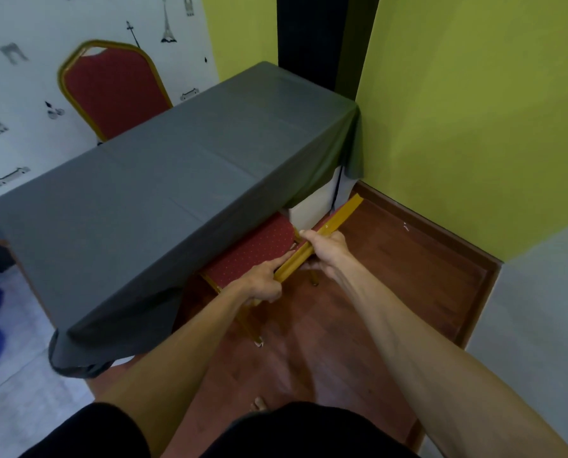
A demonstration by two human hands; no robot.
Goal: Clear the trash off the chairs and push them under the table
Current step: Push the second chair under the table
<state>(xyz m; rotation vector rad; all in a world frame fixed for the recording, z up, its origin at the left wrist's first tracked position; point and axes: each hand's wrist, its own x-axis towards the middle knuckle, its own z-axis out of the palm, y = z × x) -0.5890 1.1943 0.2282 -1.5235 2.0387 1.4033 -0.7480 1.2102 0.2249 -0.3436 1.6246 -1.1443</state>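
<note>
Both hands grip the gold-painted metal top rail of the near red-cushioned banquet chair (252, 251), seen almost edge-on from above. The left hand (262, 284) is clenched around the lower end of the rail, its forefinger stretched along the inner side just above the seat. The right hand (325, 247) is wrapped over the rail a little farther along, fingers curled to the far side; the rail runs on past it toward the corner of the room. The two hands sit close together with a short stretch of rail between them.

The chair's seat is dark red fabric with a fine pale dot pattern, bare of any litter on the part that shows. Its front portion lies under the hanging edge of the grey cloth that covers the long rectangular table (163, 180); how far under is hard to judge, as the cloth hides it. Thin gold legs stand on the reddish wood-plank floor (391, 276).

A second red chair with a gold frame (110, 94) stands upright at the far side of the table, against the patterned white wall (18, 94).
</note>
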